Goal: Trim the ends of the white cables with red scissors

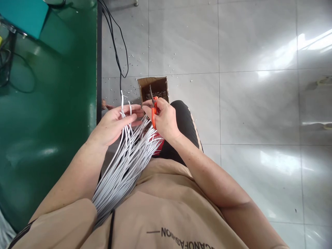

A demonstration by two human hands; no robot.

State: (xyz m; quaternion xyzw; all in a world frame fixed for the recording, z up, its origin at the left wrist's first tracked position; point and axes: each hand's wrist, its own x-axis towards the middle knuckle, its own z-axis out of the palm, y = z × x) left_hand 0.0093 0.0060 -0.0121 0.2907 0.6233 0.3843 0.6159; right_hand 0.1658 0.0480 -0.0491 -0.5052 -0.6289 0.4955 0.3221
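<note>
A thick bundle of thin white wires (121,176) lies across my lap, its free ends fanning out toward my hands. Several of these wires pass through my left hand (114,121), closed on them between thumb and fingers, with short ends sticking up beyond it. My right hand (166,116) grips a pair of scissors with orange handles (153,118); the dark blades (150,92) point away from me over the box. The fingertips of both hands nearly meet above the loose wire ends. Whether a wire sits between the right fingertips cannot be made out.
An open cardboard box (153,81) with small bits inside stands on the floor just beyond my hands. Tiny scraps lie scattered on the grey tiles (181,52). To the left is a green-topped table (64,90); black cables (114,38) hang by its edge.
</note>
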